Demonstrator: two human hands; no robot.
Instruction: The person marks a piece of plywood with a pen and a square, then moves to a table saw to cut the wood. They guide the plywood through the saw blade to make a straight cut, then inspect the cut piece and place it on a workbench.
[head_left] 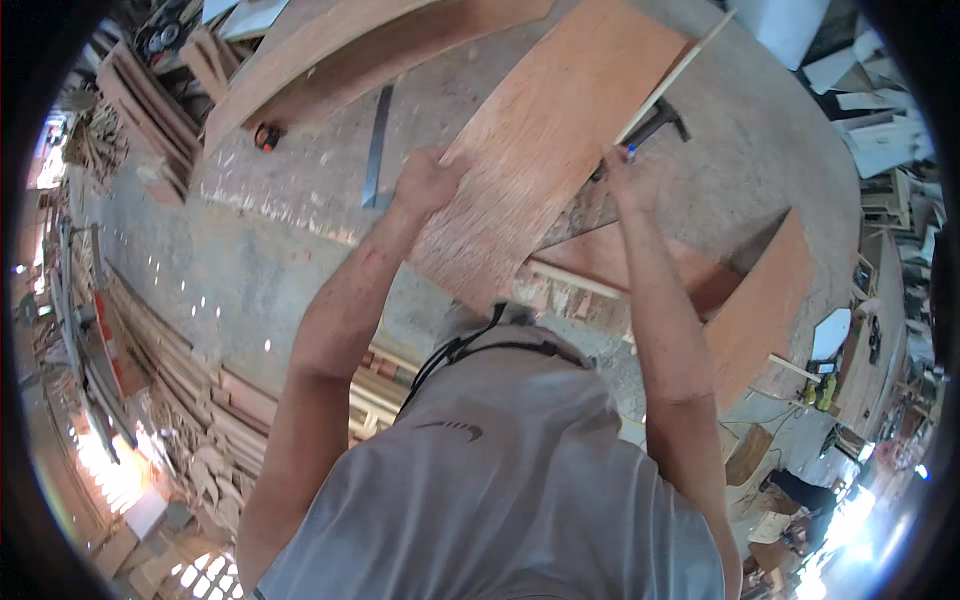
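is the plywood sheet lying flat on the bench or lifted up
Lifted and tilted. The left hand and right hand grip opposite edges of the plywood sheet, and its near end hangs above the workbench.

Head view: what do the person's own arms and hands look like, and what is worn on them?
Both forearms are bare, with no sleeves reaching them, and no gloves, watch or rings show on the left hand or the right hand. The short-sleeved grey T-shirt covers only the shoulders and has a small dark mark on its front. A thin black cord hangs at the neck.
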